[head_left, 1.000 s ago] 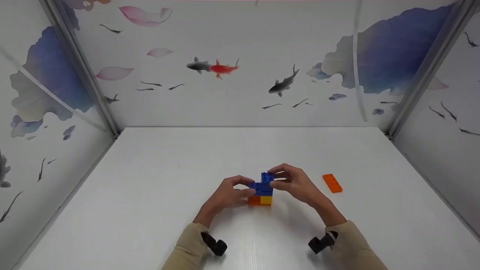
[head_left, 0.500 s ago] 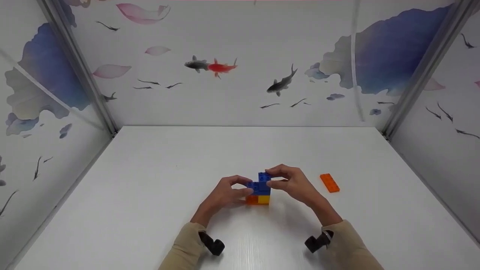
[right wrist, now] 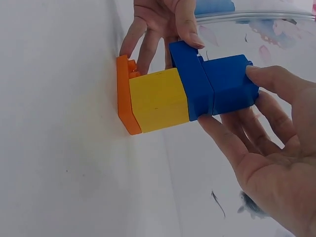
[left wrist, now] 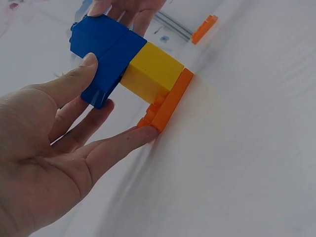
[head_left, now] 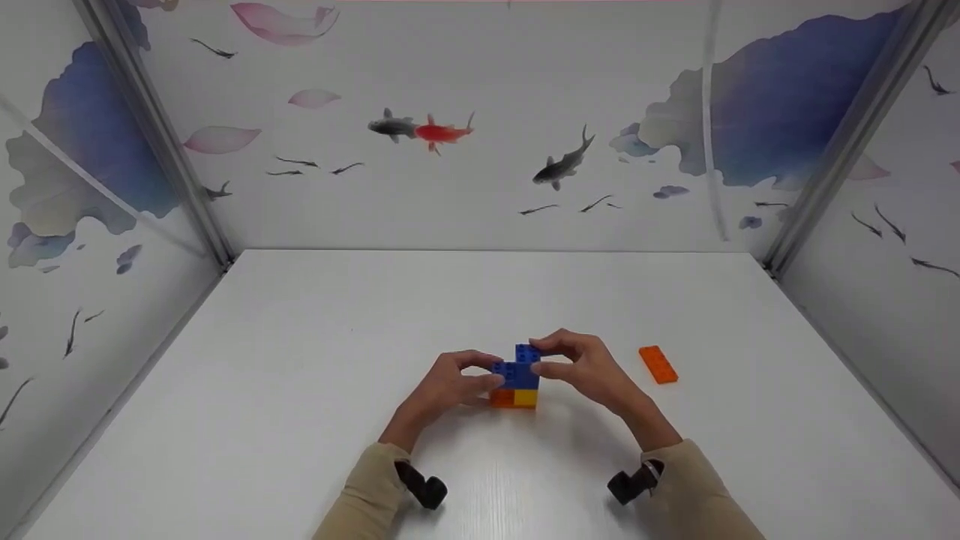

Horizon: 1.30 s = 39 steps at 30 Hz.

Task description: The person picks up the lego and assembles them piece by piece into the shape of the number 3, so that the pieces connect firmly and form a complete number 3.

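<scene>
A small stack of toy building bricks stands on the table in front of me. Its base is an orange plate (left wrist: 173,101), with a yellow brick (head_left: 526,398) on the plate's right end. Across the yellow one lies the lower blue brick (right wrist: 196,84), overhanging to the left, and the upper blue brick (right wrist: 232,83) sits on its right part. My left hand (head_left: 450,379) grips the overhanging end of the lower blue brick, while another of its fingertips touches the orange plate. With thumb and fingers, my right hand (head_left: 592,367) holds the upper blue brick, one fingertip reaching the lower one.
A loose orange plate (head_left: 658,364) lies on the white table (head_left: 315,420), right of my right hand. Printed panels with fish and petals wall the table at the back (head_left: 465,202) and both sides. Black wrist cameras are strapped at both sleeves.
The head view has shifted slightly. Both hands keep the same hold on the stack, and the loose orange plate lies where it was.
</scene>
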Tool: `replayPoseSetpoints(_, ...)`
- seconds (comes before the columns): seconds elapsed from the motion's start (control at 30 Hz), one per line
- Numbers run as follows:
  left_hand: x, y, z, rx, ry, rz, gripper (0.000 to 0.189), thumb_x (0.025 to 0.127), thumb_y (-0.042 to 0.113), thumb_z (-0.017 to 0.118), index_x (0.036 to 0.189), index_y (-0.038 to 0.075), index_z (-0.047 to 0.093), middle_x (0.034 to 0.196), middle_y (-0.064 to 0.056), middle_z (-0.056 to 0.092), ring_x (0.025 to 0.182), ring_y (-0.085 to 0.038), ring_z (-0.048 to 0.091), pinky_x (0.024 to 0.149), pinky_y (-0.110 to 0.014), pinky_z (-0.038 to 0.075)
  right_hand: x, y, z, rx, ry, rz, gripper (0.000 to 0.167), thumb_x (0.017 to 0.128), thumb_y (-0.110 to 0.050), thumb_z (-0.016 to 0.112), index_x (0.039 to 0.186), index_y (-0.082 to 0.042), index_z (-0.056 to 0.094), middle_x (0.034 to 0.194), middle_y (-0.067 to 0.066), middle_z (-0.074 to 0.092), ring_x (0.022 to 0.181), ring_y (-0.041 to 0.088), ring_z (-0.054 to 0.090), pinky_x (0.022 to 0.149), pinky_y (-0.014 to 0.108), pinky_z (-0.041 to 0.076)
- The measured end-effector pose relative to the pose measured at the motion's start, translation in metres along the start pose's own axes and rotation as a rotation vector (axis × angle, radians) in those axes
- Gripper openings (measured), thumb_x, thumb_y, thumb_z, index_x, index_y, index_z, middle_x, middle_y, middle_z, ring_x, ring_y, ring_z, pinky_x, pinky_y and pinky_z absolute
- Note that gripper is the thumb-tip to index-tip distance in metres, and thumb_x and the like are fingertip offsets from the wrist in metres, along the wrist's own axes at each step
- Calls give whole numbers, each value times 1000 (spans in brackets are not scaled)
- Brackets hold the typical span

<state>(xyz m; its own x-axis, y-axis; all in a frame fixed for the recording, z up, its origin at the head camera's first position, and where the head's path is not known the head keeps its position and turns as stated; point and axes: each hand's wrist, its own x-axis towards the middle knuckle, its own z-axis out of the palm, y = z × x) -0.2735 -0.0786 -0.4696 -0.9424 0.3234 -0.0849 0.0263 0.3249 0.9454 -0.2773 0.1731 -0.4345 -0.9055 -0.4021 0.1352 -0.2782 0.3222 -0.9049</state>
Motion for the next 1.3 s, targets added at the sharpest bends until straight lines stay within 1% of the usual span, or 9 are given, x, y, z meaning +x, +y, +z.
replayPoseSetpoints(0.13, 0, 0, -1, 0, 3, 1, 43, 90, 43, 73, 126, 19, 68, 137, -9, 59, 117, -24, 63, 99, -40, 57, 1, 0, 1, -11, 1, -7, 34, 92, -23, 73, 123, -10, 69, 126, 12, 68, 122, 31, 63, 104, 41, 53)
replayPoseSetpoints(0.3, 2, -1, 0, 5, 13, 6, 43, 89, 44, 73, 124, 20, 69, 136, -8, 60, 119, -25, 63, 100, -41, 56, 0, 0, 1, 10, 0, 17, 33, 92, -23, 73, 123, -12, 69, 127, 10, 67, 123, 29, 63, 104, 40, 53)
replayPoseSetpoints(0.47, 1, -3, 1, 11, 9, 20, 43, 90, 44, 73, 125, 19, 70, 134, -8, 62, 122, -25, 61, 105, -44, 53, -2, 0, -1, 27, -27, 44, 34, 92, -24, 73, 124, -14, 65, 131, 9, 64, 128, 31, 60, 105, 42, 53)
replayPoseSetpoints(0.73, 1, -3, 0, -15, 5, 14, 45, 89, 44, 74, 125, 19, 69, 133, -7, 63, 116, -23, 64, 99, -40, 57, -2, -2, -7, 16, -51, 38, 46, 92, -29, 73, 134, -16, 60, 139, 9, 60, 132, 32, 57, 106, 44, 52)
replayPoseSetpoints(0.87, 2, -4, -1, -9, 13, 11, 45, 89, 44, 74, 126, 20, 70, 134, -7, 63, 119, -24, 63, 101, -41, 55, -5, -4, -16, -8, 6, 42, 49, 92, -28, 73, 137, -17, 58, 141, 11, 59, 131, 32, 58, 104, 43, 54)
replayPoseSetpoints(0.97, 1, -5, -1, -34, 11, 13, 45, 89, 42, 75, 127, 18, 69, 135, -9, 62, 120, -25, 63, 100, -40, 56, -9, -5, -27, -38, 85, 57, 47, 92, -27, 73, 136, -16, 59, 139, 12, 61, 128, 33, 60, 101, 40, 55)
replayPoseSetpoints(1.1, 1, -4, 0, -88, 1, 20, 45, 89, 38, 75, 128, 15, 68, 134, -11, 62, 117, -26, 65, 96, -38, 58, -19, -5, -42, -112, 200, 60, 44, 92, -27, 73, 133, -16, 61, 133, 9, 65, 124, 28, 62, 99, 26, 54)
replayPoseSetpoints(1.2, 1, -4, 0, -105, 0, 26, 46, 89, 37, 75, 128, 14, 68, 133, -11, 63, 116, -25, 64, 95, -37, 59, -30, -2, -54, -157, 258, 5, 44, 92, -26, 73, 132, -12, 63, 129, 9, 67, 120, 23, 64, 94, 15, 51)
replayPoseSetpoints(1.3, 1, -5, 1, -110, 5, 29, 46, 90, 36, 75, 128, 13, 67, 133, -11, 62, 116, -24, 64, 96, -37, 58, -40, 4, -65, -154, 276, -73, 44, 91, -22, 74, 131, -8, 63, 127, 8, 68, 115, 14, 66, 90, 11, 51)
